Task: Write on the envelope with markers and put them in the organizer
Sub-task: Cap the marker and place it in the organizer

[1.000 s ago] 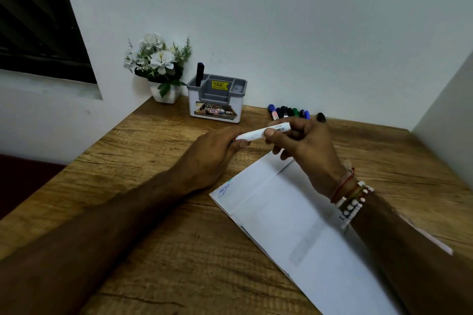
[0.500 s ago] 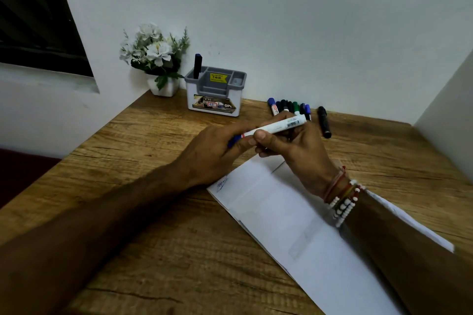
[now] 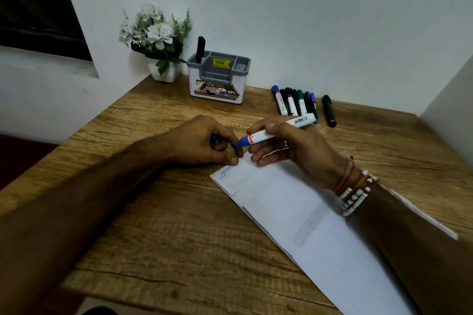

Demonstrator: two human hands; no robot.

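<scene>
1. The left hand (image 3: 204,143) is curled round a blue cap (image 3: 213,138), of which only a sliver shows between the fingers. Its lowest fingertip lies at the far corner of the envelope (image 3: 307,212).
2. The right hand (image 3: 289,146), beaded bracelets (image 3: 355,197) at its wrist, pinches a blue marker (image 3: 276,130) with a white barrel. The bare tip points at the left hand.
3. The white envelope lies slantwise from the table's (image 3: 179,238) near right edge toward its middle, with blue writing (image 3: 225,170) at its far left corner.
4. Behind the right hand, a row of markers (image 3: 294,103) lies near the far edge, with a black marker (image 3: 329,110) just to the right of it.
5. The grey organizer (image 3: 218,77) stands at the far edge, a capped dark marker (image 3: 200,48) upright in its left compartment.
6. A pot of white flowers (image 3: 158,38) stands in the far left corner.
</scene>
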